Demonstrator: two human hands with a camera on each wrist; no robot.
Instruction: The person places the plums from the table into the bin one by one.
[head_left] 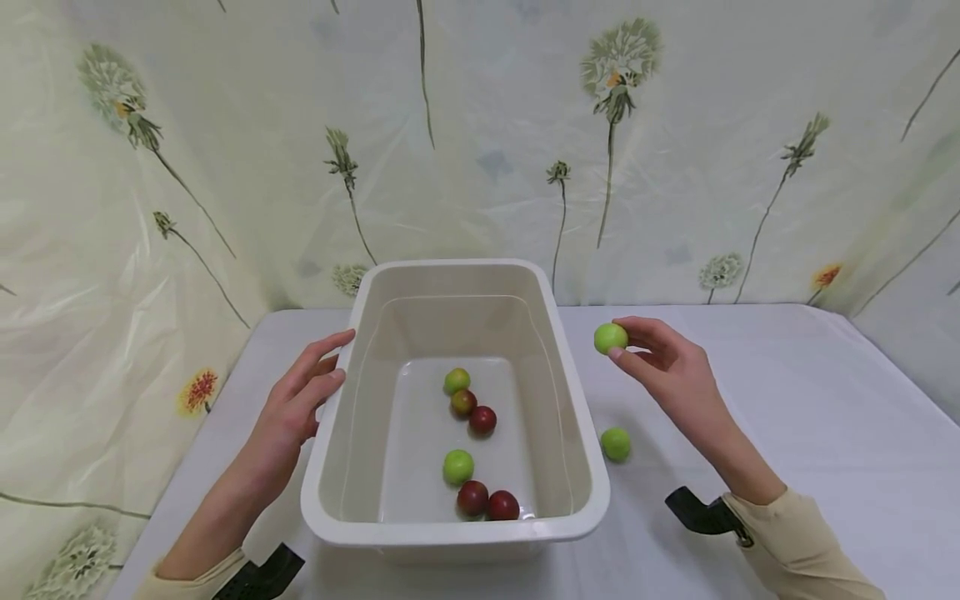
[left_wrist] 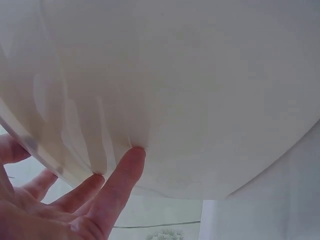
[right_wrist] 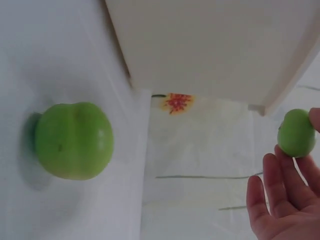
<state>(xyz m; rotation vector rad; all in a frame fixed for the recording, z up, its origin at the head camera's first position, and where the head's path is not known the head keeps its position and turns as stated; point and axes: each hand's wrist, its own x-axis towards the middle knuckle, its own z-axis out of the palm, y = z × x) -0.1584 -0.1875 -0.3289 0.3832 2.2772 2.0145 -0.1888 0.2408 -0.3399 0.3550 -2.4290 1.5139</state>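
Fingertip pinch of right hand (head_left: 667, 367) on green fruit (head_left: 611, 337) at 3 o'clock of tub (head_left: 577, 417) looks slip-prone over desk (head_left: 787, 433); left hand (head_left: 296, 408), fingers straight, only braces the wall.

The right hand (head_left: 667, 367) pinches a green fruit (head_left: 611, 337) just beside the white tub (head_left: 577, 400). The left hand (head_left: 296, 408) rests open against the tub's left wall. Another green fruit (head_left: 616, 444) lies on the surface (head_left: 810, 433).
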